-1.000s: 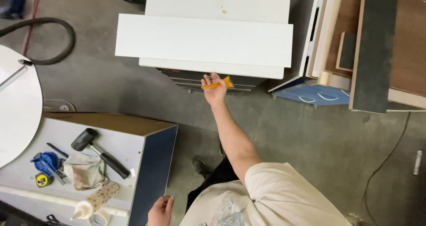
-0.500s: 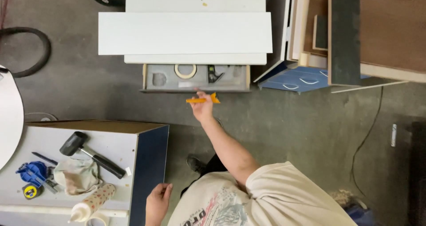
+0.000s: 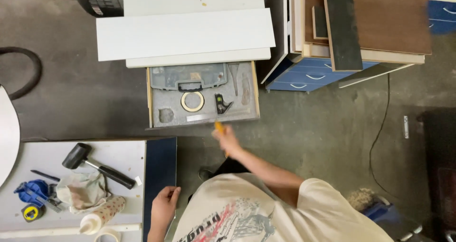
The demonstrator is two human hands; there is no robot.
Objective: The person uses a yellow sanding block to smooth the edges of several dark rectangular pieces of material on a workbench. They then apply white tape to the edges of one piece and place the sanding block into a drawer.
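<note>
Orange-yellow and thin, a pencil-like tool (image 3: 219,127) sits grasped in the blurred right hand (image 3: 226,140) at the centre of the frame, just below the front edge of the open grey drawer (image 3: 155,99), which holds a roll of tape (image 3: 192,101), a grey plastic case (image 3: 189,75) and a small square (image 3: 221,104). At the lower left of centre, the left hand (image 3: 164,205) rests with fingers curled over the dark blue edge of the white worktop (image 3: 121,154), where a black mallet (image 3: 97,165) lies beside a rag (image 3: 81,194).
</note>
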